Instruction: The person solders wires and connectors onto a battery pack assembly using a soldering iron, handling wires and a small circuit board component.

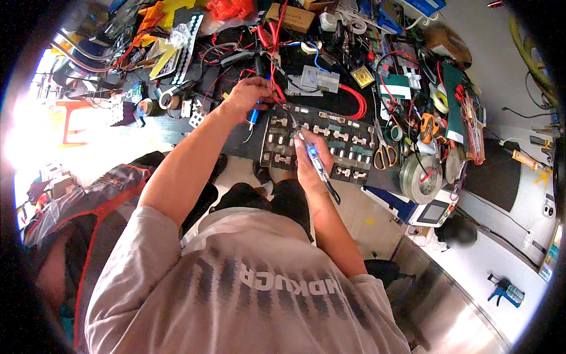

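A slim pen-shaped soldering iron (319, 163) with a lit blue display is in my right hand (313, 154), its fingers wrapped round the body. The thin tip points away from me, over the upper left part of a dark flat panel (323, 148). Rows of metal tabs and pale oval slots cover that panel, which lies at the table's near edge. My left hand (250, 97) is closed at the panel's upper left corner, pinching a red wire (279, 93) near the iron's tip. Beneath that hand lies a blue tube-shaped tool (254, 115).
Orange-handled scissors (386, 154) and a clear wire spool (420, 180) lie right of the panel. Beyond it are a clear plastic box (319, 78) and a red cable loop (358, 103). Tangled wires and tape rolls crowd the table. A dark jacket (88, 206) is at left.
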The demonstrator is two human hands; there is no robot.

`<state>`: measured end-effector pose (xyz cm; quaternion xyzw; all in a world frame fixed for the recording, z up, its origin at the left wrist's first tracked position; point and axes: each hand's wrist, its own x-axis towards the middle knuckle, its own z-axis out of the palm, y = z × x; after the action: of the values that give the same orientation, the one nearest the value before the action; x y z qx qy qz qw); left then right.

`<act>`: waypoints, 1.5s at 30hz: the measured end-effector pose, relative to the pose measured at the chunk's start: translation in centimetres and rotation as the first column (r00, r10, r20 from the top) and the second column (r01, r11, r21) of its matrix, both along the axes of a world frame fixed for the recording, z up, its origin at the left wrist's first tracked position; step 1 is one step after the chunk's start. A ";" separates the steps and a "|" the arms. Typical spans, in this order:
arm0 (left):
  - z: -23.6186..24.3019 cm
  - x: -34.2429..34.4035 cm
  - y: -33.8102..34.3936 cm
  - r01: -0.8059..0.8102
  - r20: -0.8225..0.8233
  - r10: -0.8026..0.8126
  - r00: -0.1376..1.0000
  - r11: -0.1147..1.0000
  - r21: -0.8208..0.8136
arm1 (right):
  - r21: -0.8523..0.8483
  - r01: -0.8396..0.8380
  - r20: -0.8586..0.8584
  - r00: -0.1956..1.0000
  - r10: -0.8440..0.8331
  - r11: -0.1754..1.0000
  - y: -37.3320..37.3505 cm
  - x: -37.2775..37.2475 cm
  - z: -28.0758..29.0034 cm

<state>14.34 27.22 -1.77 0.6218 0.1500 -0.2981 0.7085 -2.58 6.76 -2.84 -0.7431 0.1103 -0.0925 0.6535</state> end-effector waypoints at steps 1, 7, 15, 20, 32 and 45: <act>-0.1 -0.3 0.1 0.017 0.015 -0.016 1.000 1.000 -0.006 | 0.021 0.008 -0.017 1.000 -0.008 1.000 0.0 0.0 0.2; -0.2 -1.1 0.6 0.041 0.075 -0.038 0.996 0.999 -0.035 | 0.096 0.041 -0.117 0.993 -0.030 0.995 -0.1 0.2 1.4; -0.3 -1.9 0.2 0.043 0.114 -0.040 0.993 0.999 -0.024 | -0.044 -0.017 -0.045 0.999 0.015 0.999 -0.4 0.4 1.6; -0.6 -1.5 -0.2 0.048 0.144 -0.044 0.989 0.998 -0.030 | -0.016 -0.008 -0.057 0.998 0.007 1.000 -0.3 0.3 1.8; -1.2 -1.0 -0.4 0.041 0.161 -0.046 0.986 0.999 0.029 | -0.010 -0.045 -0.040 0.998 0.045 0.999 -0.7 0.7 2.9; -0.1 -2.0 -0.3 0.009 0.114 -0.009 0.993 1.000 0.006 | 0.033 -0.082 -0.039 0.996 0.083 0.996 -1.5 0.9 2.4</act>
<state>12.30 26.90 -1.83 0.6405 0.1074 -0.2649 0.7128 -1.71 5.31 -0.42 -0.7384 0.0941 -0.0486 0.6660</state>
